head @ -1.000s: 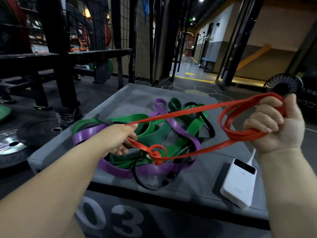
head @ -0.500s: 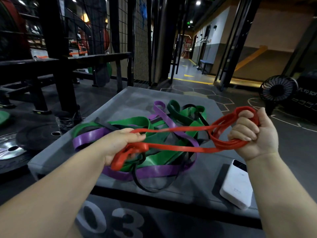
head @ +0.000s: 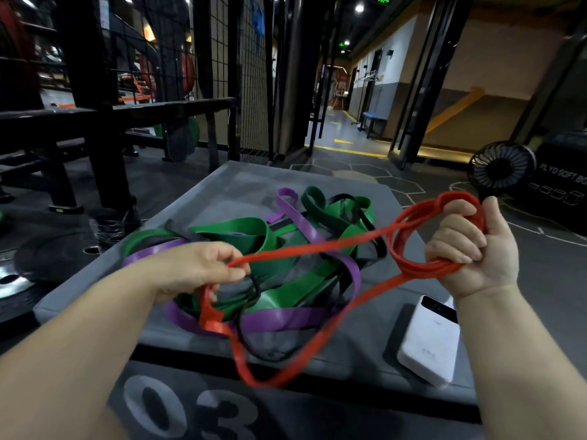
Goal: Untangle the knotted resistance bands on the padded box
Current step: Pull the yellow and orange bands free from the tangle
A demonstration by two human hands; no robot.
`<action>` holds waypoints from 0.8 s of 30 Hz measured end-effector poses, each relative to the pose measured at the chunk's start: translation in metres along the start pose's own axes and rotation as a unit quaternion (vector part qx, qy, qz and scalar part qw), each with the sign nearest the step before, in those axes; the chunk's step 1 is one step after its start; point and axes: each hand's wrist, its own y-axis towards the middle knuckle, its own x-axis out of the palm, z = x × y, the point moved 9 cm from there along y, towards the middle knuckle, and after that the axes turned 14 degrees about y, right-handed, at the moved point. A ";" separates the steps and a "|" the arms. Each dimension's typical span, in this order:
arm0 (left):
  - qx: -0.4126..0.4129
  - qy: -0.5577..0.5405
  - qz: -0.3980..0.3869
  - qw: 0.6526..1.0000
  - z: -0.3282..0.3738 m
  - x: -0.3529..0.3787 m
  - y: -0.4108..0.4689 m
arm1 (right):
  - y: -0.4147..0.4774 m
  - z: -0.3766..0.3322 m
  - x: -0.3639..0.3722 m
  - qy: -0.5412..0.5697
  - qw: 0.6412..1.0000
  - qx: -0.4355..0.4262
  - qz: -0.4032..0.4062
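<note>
Since a moment ago the red band [head: 216, 325] has slipped out of the bunch at my left hand [head: 203, 268] and now drops in a long loop over the near edge of the padded box [head: 241, 185]. My left hand pinches one strand of it between thumb and fingertips, above the pile. My right hand [head: 470, 249], held up off to the right of the box, is closed around several gathered coils of the same band. The green band [head: 241, 230] and purple band [head: 286, 319] lie tangled together on the grey top, under the red strand stretched between my hands. A white power bank [head: 428, 344] sits on the near right corner
</note>
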 end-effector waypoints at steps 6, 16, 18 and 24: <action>0.086 0.350 -0.076 0.930 0.020 0.048 -0.001 | 0.016 0.039 0.032 -0.002 0.998 0.053 -0.034; 0.198 0.197 0.054 0.959 0.089 0.074 -0.009 | 0.024 0.108 0.051 -0.025 0.986 0.160 -0.036; 0.224 0.052 0.045 0.972 0.094 0.082 -0.006 | 0.025 0.117 0.051 -0.026 0.984 0.175 -0.028; 0.183 -0.192 0.115 0.957 0.082 0.049 -0.002 | 0.021 0.125 0.050 -0.042 0.976 0.211 -0.009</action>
